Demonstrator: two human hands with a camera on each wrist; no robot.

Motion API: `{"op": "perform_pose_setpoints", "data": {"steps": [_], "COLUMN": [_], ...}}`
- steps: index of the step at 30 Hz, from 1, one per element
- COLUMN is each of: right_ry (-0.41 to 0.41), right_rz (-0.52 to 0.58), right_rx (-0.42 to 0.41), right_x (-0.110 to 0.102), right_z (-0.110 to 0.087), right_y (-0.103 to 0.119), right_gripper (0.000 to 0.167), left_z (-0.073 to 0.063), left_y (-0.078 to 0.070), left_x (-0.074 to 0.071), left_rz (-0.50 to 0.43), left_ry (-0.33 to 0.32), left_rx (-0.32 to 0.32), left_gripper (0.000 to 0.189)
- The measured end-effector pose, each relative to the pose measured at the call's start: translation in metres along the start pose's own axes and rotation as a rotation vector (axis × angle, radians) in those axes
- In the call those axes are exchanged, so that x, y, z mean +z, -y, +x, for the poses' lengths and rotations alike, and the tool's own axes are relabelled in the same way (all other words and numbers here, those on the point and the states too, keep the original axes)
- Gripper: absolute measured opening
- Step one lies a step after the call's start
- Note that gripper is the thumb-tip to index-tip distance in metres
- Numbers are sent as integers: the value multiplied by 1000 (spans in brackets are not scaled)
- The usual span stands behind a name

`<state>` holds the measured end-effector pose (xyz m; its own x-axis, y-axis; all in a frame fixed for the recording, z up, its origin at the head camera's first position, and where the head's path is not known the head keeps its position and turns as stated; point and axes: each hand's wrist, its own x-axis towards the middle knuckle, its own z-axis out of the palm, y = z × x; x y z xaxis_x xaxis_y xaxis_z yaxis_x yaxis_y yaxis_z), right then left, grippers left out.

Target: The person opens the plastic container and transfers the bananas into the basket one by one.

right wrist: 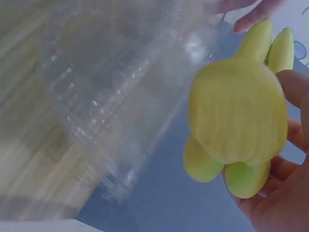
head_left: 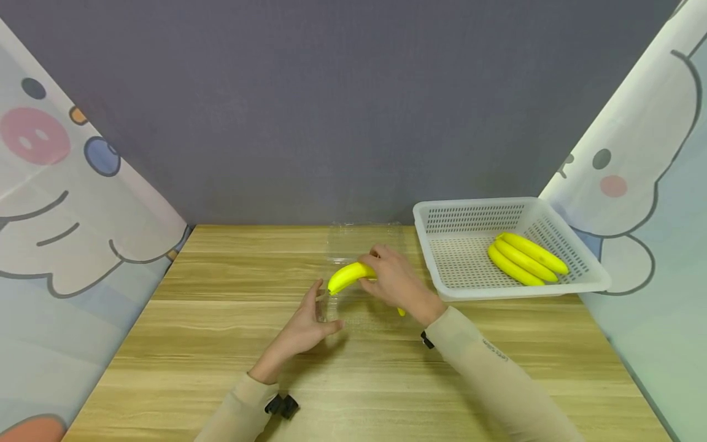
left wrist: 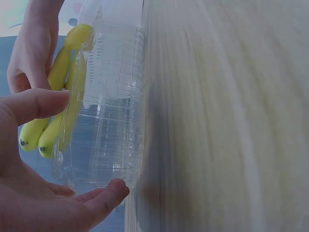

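In the head view, my right hand (head_left: 394, 279) grips a bunch of yellow bananas (head_left: 349, 277) from above, over a clear plastic clamshell box (head_left: 359, 316). The right wrist view has the blunt stem end of the bunch (right wrist: 236, 111) close up, with my fingers (right wrist: 285, 179) behind it. My left hand (head_left: 306, 325) is spread at the left end of the box. Its thumb and fingers are apart along the transparent wall (left wrist: 101, 140) in the left wrist view; whether they press on it is hard to tell. The lid (head_left: 364, 239) lies unfolded at the back.
To the right stands a white perforated basket (head_left: 436, 270) with another bunch of bananas (head_left: 525, 258) inside. A grey panel (head_left: 353, 110) rises behind the wooden table (head_left: 221, 344). Cartoon-printed sheets (head_left: 72, 202) flank both sides.
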<state>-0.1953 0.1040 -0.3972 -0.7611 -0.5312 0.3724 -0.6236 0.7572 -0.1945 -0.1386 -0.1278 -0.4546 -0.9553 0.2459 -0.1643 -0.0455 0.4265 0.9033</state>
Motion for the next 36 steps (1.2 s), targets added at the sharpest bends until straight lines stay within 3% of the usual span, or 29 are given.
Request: {"op": "perform_pose_setpoints", "data": {"steps": [16,24,36], "right_ry": [4,-60,-86], "right_rz": [-79,-104,-97], "right_rx": [-34,-59,-65], "right_x": [-33,-46,-61], "right_z": [-1,3,5], "right_y": [-4,-10,-17], "right_gripper": [36,33,32], "left_z": [0,1,0], "left_y": [1,2,2], "left_x": [1,-1,0], "left_rz": [20,25,24], "left_ry": [2,-2,-8], "left_rx": [4,5,12], "left_gripper": [108,110,110]}}
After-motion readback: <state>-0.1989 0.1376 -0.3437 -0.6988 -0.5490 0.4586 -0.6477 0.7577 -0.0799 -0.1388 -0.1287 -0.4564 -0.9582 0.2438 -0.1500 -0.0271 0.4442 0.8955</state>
